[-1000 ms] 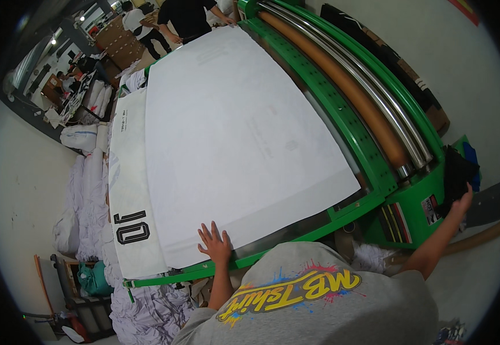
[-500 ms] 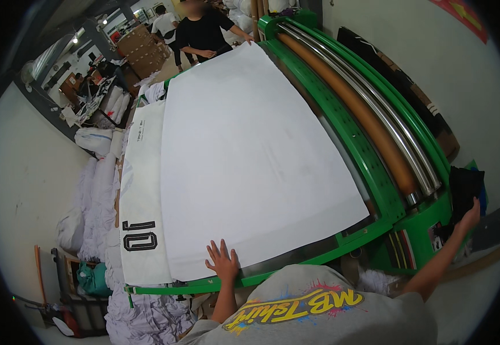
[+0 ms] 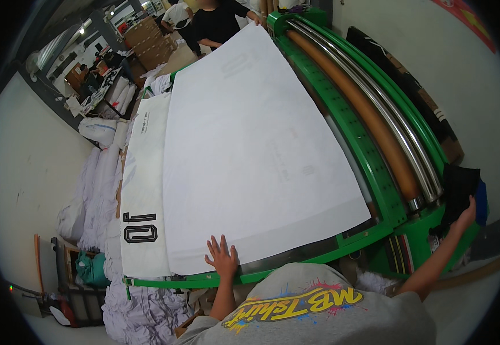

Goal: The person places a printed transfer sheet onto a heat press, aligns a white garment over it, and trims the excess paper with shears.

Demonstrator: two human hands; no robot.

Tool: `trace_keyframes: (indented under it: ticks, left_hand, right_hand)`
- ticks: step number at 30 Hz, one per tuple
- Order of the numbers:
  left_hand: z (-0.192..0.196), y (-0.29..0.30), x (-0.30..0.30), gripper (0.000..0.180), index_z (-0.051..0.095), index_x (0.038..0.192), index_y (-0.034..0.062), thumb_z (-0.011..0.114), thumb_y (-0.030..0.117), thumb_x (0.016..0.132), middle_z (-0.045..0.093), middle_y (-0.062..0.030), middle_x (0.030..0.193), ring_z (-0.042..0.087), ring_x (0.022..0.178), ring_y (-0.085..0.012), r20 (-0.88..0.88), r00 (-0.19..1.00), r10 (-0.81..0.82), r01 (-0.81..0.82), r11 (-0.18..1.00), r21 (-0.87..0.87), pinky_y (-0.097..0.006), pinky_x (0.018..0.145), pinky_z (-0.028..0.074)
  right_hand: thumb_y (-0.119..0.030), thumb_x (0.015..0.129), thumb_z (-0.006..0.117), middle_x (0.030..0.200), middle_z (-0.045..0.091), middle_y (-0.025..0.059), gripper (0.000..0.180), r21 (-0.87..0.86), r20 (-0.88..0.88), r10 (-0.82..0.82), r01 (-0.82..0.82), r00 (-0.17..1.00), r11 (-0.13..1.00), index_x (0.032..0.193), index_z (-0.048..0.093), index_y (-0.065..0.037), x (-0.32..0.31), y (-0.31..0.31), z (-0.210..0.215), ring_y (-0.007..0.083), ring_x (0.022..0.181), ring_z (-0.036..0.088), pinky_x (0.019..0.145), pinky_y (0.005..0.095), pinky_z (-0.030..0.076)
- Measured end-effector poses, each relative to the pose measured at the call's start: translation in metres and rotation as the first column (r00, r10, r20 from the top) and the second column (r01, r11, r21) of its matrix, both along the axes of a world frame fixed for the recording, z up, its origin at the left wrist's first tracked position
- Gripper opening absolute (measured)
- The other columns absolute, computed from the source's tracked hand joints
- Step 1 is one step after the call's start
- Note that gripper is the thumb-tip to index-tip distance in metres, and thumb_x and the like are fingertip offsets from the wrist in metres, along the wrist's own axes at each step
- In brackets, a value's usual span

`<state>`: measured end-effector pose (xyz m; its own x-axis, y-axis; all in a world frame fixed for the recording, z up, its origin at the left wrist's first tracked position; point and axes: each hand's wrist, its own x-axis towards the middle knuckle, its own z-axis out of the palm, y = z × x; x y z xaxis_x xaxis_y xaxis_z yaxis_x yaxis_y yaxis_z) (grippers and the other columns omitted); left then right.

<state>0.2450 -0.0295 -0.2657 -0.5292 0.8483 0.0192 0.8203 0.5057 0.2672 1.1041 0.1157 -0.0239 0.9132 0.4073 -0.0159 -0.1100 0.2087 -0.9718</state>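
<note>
A wide white fabric sheet point(image 3: 250, 155) covers most of the green-framed machine's table. Against its near edge, my left hand point(image 3: 222, 257) lies flat with the fingers spread. Off to the right, my right hand point(image 3: 464, 215) is closed on a black cloth point(image 3: 460, 187) that hangs at the machine's near right corner; its fingertips are partly hidden. Along the sheet's left side shows a strip of white printed paper point(image 3: 144, 167) with black outlined figures. Faint dark marks show through the fabric. Across the table, a co-worker's hand point(image 3: 254, 18) holds the far right corner of the sheet.
Beyond the sheet's right side run an orange-brown roller point(image 3: 353, 115) and shiny metal bars point(image 3: 371, 103) inside a green frame point(image 3: 342, 121). White fabric point(image 3: 140, 313) is heaped under the near left corner. Rolls and bundles point(image 3: 97, 184) line the left; cartons point(image 3: 149, 43) stand behind.
The co-worker's hand has raised the far corner of the sheet, and the marks beneath show more. My left hand stays on the edge. The black cloth at my right hand has shifted slightly.
</note>
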Motion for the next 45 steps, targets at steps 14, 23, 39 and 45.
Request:
trace_keyframes:
  ticks: [14, 23, 39, 45]
  left_hand:
    - [0.000, 0.006, 0.004, 0.069, 0.047, 0.172, 0.0277, 0.059, 0.047, 0.107, 0.021, -0.0099, 0.188, 0.016, 0.173, -0.0357, -0.061, 0.998, 0.005, -0.007, 0.999, -0.035, -0.078, 0.125, 0.013]
    - [-0.004, 0.009, 0.008, 0.066, 0.047, 0.172, 0.0256, 0.051, 0.051, 0.111, 0.025, -0.0093, 0.187, 0.020, 0.173, -0.0353, -0.129, 0.992, 0.016, -0.026, 0.996, -0.081, -0.075, 0.127, 0.012]
    - [-0.003, 0.012, 0.009, 0.067, 0.047, 0.171, 0.0258, 0.050, 0.053, 0.110, 0.025, -0.0084, 0.188, 0.019, 0.173, -0.0349, -0.128, 0.991, 0.048, -0.061, 0.993, -0.097, -0.076, 0.127, 0.012]
    - [-0.004, 0.015, 0.010, 0.067, 0.048, 0.171, 0.0259, 0.060, 0.045, 0.107, 0.025, -0.0078, 0.187, 0.020, 0.173, -0.0334, -0.067, 0.996, 0.062, -0.064, 0.997, -0.039, -0.076, 0.127, 0.011]
  right_hand:
    - [-0.033, 0.108, 0.069, 0.157, 0.064, 0.0216, 0.061, -0.354, 0.318, 0.377, -0.260, 0.870, 0.898, 0.153, 0.063, 0.007, -0.142, 0.140, -0.060, 0.0306, 0.147, 0.058, 0.127, 0.0399, 0.038]
    - [-0.032, 0.108, 0.065, 0.134, 0.076, 0.0265, 0.044, -0.418, 0.827, 0.406, -0.058, 0.388, 0.907, 0.142, 0.070, -0.004, -0.266, 0.314, -0.086, 0.0467, 0.120, 0.075, 0.102, 0.0534, 0.060]
    - [-0.051, 0.113, 0.056, 0.185, 0.029, 0.0052, 0.068, -0.822, 0.559, 0.793, -0.035, -0.243, 0.568, 0.175, 0.039, -0.029, -0.275, 0.351, -0.248, 0.0377, 0.169, 0.026, 0.138, 0.0577, 0.020]
    - [-0.019, 0.112, 0.059, 0.178, 0.043, 0.0125, 0.055, -0.835, 0.529, 0.848, -0.197, -0.027, 0.514, 0.167, 0.052, -0.015, -0.224, 0.151, -0.247, 0.0408, 0.167, 0.033, 0.137, 0.0589, 0.022]
